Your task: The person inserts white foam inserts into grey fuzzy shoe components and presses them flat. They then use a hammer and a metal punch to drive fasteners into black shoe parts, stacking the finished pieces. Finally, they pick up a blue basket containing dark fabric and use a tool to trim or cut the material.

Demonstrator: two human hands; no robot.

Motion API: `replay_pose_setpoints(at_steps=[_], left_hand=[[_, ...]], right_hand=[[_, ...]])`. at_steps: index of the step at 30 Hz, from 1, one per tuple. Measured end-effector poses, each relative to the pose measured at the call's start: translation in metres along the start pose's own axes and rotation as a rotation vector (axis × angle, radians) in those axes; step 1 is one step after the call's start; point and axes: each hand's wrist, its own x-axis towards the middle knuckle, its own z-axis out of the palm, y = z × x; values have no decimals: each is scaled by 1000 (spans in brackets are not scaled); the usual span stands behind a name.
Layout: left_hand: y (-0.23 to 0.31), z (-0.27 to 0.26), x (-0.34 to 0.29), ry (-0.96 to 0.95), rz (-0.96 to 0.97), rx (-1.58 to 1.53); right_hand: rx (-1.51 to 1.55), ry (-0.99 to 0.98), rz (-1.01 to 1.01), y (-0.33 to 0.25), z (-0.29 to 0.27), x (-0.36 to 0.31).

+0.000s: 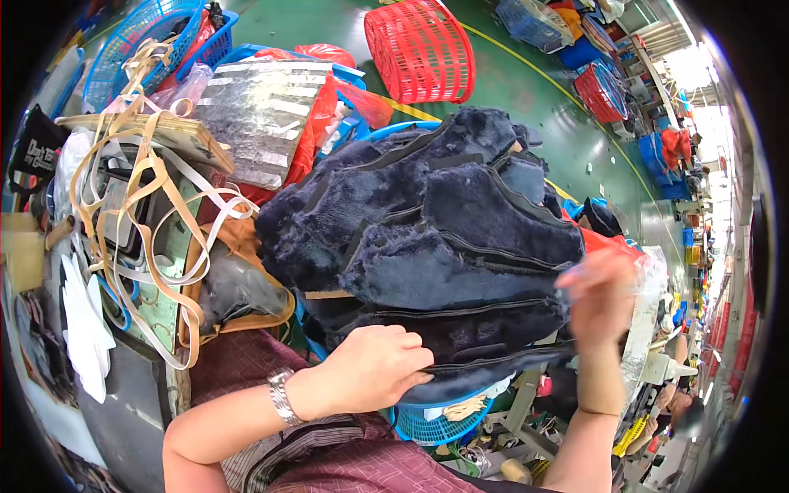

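A thick pile of dark navy fur pieces (468, 205) with black trimmed edges lies in front of me, overlapping in layers. My left hand (370, 366), with a metal watch (281, 397) on its wrist, is closed at the near left of the pile. Its curled fingers and thumb pinch the edge of the nearest dark fur piece (493, 374). Over the right end of the pile, my right hand (604, 296) is raised and smeared by motion; its fingers cannot be made out. Part of a blue basket (436, 427) shows beneath the pile.
Tan and white straps (152, 164) hang over a cluttered bench at left, near white gloves (86, 329) and a striped board (263, 107). A red basket (419, 49) stands on the green floor (526, 90) beyond the pile. Blue baskets (140, 49) sit at the far left.
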Motion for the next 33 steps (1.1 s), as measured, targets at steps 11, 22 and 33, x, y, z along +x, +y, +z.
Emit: replay_pose_setpoints(at_steps=[11,22,33], left_hand=[[-14,33,-12,82,-13,440],[-13,37,-8,23,-54,513],[-6,36,1,-25,-117,534]], right_hand=[[-628,-540,-426,60,30,-71],[-786,-430,-580,80,34,-80],[-656,-157,-537,65,7,-66]])
